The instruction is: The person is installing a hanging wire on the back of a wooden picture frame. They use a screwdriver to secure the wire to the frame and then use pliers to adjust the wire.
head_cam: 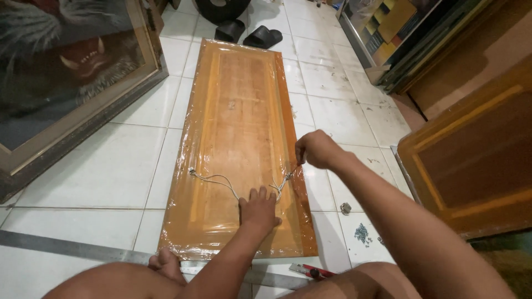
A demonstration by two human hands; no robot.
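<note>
Plastic-wrapped wooden panel (238, 111) lies on tiled floor (100, 166). Left hand (259, 210) flat, fingers apart, on cord (219, 180). Right hand (315, 148) pinches cord end

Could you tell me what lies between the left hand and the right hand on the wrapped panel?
In the head view, a loose white cord runs between the left hand and the right hand, over the plastic-wrapped wooden panel.

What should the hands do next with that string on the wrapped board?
Probably pull the cord snug. It sags in a loose loop across the plastic-wrapped wooden panel, the right hand pinches near its right end at the panel's edge, and the left hand presses flat on the panel beside it.
</note>
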